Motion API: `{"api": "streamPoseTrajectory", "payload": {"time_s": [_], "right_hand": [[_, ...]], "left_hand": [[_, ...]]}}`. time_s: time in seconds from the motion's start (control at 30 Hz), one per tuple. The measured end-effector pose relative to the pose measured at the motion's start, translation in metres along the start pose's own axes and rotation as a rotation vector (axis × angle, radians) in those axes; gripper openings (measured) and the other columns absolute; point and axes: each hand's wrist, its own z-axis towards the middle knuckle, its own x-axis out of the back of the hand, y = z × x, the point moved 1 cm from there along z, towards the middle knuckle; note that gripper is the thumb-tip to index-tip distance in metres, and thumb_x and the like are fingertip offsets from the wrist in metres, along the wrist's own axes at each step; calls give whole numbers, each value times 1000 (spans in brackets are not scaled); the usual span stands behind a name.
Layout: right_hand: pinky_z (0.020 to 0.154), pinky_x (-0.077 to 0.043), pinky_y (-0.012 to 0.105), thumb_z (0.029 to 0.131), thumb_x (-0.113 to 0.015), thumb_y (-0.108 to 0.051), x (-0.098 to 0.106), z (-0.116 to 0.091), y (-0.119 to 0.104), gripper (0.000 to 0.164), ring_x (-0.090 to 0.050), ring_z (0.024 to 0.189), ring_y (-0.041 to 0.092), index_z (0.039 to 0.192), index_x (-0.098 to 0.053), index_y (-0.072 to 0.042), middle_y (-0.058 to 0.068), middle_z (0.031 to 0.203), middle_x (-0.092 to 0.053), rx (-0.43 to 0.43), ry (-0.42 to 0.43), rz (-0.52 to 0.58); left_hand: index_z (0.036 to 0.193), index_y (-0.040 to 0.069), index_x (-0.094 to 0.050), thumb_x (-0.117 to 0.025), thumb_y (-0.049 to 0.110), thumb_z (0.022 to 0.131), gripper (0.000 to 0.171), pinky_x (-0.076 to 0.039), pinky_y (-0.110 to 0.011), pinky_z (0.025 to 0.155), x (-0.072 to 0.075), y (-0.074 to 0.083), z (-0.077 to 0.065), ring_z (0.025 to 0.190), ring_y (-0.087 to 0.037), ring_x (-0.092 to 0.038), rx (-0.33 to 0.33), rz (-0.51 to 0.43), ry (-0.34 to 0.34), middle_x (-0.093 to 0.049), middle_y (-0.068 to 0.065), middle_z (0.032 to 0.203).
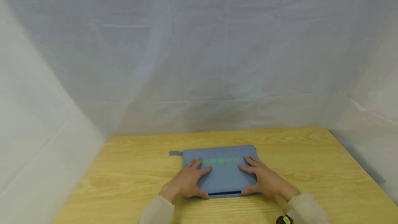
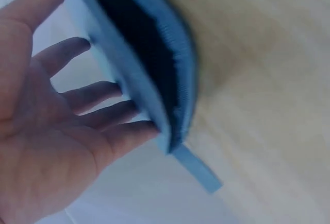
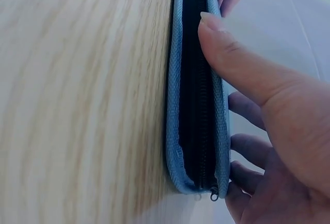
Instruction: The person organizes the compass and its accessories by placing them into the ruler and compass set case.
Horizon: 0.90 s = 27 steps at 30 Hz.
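Note:
A flat blue zippered pouch (image 1: pixel 220 177) with green lettering lies on the table. Its zipper runs along the near edge and is undone, showing a dark interior (image 3: pixel 193 105). My left hand (image 1: pixel 188 179) rests on the pouch's left part, fingers spread on top, thumb at the near edge. On the right part lies my right hand (image 1: pixel 267 179), its fingers spread likewise and its thumb at the opening's upper edge. A fabric tab (image 2: pixel 198 168) sticks out at the pouch's left end. A small zipper pull (image 3: pixel 214 195) shows at the right end.
The wooden table (image 1: pixel 133 168) has a light grain. White sheeting (image 1: pixel 199 61) hangs behind it and on both sides. A dark object with a yellow patch (image 1: pixel 284 220) shows by the right sleeve at the bottom edge.

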Motion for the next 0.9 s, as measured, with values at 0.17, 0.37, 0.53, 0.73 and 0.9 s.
{"api": "streamPoseTrajectory", "payload": {"time_s": [0.17, 0.37, 0.53, 0.73, 0.9], "right_hand": [[103, -22, 64, 69, -75, -58, 0, 3, 2, 91, -17, 136, 50, 136, -51, -2, 27, 149, -27, -9, 16, 12], [102, -21, 65, 68, -77, -55, -1, 9, 5, 89, -16, 136, 50, 135, -52, -2, 27, 149, -27, -10, 7, 43], [102, -20, 66, 68, -78, -53, -5, 13, 4, 88, -14, 136, 51, 136, -52, -2, 28, 149, -25, -3, -19, 83], [103, -20, 65, 70, -75, -56, -5, 16, 1, 88, -13, 137, 48, 138, -51, -5, 25, 150, -24, 7, -30, 70], [104, -19, 64, 80, -68, -56, 5, 14, 6, 81, -14, 138, 47, 140, -48, -6, 24, 151, -23, 32, -87, 91]], "left_hand": [[135, 17, -55, -69, 58, 77, 72, -36, -54, 99, 8, 7, 12, 129, -40, -38, 76, -13, -12, -40, -20, 141], [133, 15, -56, -61, 58, 85, 64, -38, -55, 95, 6, 14, 33, 126, -38, -39, 115, 83, 132, -45, -19, 135], [145, 24, -42, -58, 68, 80, 81, -32, -65, 96, -4, 15, 44, 134, -46, -27, 146, 98, 72, -32, -17, 149], [144, 28, -44, -57, 72, 77, 81, -35, -65, 92, -5, 15, 46, 132, -47, -29, 173, 169, 26, -33, -12, 149], [144, 29, -43, -55, 73, 77, 81, -36, -65, 91, -7, 17, 46, 132, -46, -30, 166, 194, 47, -34, -12, 149]]}}
